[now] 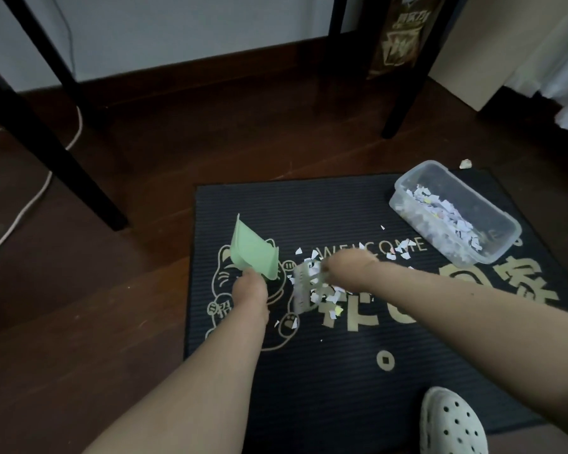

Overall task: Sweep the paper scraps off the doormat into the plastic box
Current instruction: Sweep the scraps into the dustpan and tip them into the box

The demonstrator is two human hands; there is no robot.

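Note:
A dark doormat (309, 211) with gold "WELCOME" lettering lies on the wooden floor. Paper scraps (325, 290) are strewn over its middle. My left hand (250, 290) grips a light green dustpan (253, 250), tilted up at the mat's left side. My right hand (348, 262), blurred by motion, holds a small pale brush (304, 286) whose bristles sit among the scraps, just right of the dustpan. A clear plastic box (404, 185) stands on the mat's far right corner with several scraps inside.
Black table legs (63, 158) stand to the left and another black leg (404, 93) at the back. A white cable (30, 198) runs over the floor on the left. One scrap (465, 164) lies off the mat beyond the box. A white clog (450, 424) rests at the mat's near edge.

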